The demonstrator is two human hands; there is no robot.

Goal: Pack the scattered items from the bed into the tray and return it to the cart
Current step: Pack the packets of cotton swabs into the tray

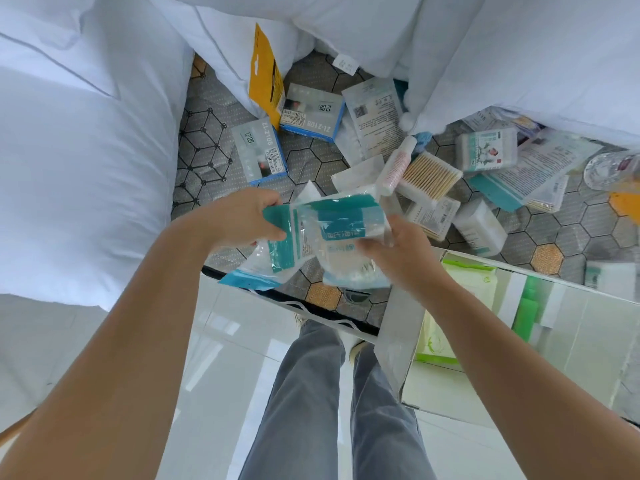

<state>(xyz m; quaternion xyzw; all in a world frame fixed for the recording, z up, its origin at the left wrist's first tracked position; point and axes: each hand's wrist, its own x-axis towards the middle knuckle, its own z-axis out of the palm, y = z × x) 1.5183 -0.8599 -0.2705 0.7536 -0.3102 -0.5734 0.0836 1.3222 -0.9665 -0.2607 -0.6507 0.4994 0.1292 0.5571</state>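
Both forearms reach out from under the camera, with my grey trousers (311, 393) and the glossy floor tiles (225, 323) below them. Between my hands I hold a bundle of teal-and-clear pouches (332, 216) above the near edge of the bed (311, 157). My left hand (242, 216) grips the bundle's left end, fingers curled round the teal edge. My right hand (398, 251) clasps the right end, fingers wrapped round the plastic. Two of the pouches sag below the rest.

Just right of my right wrist, at the bed's edge, sits the tray (394, 327), silvery and shiny. Green-and-white packs (467, 282) lie in it.

Further up the bed's hexagon-patterned cover the other items are scattered. Two blue boxes (311, 114) lie near each other. A yellow card packet (265, 74) stands against the white pillows (221, 39). A box of cotton swabs (429, 174) has a small white bottle (394, 168) lying against it. More clear boxes and printed sachets lie to the right. The pillows crowd in from the left and the top.
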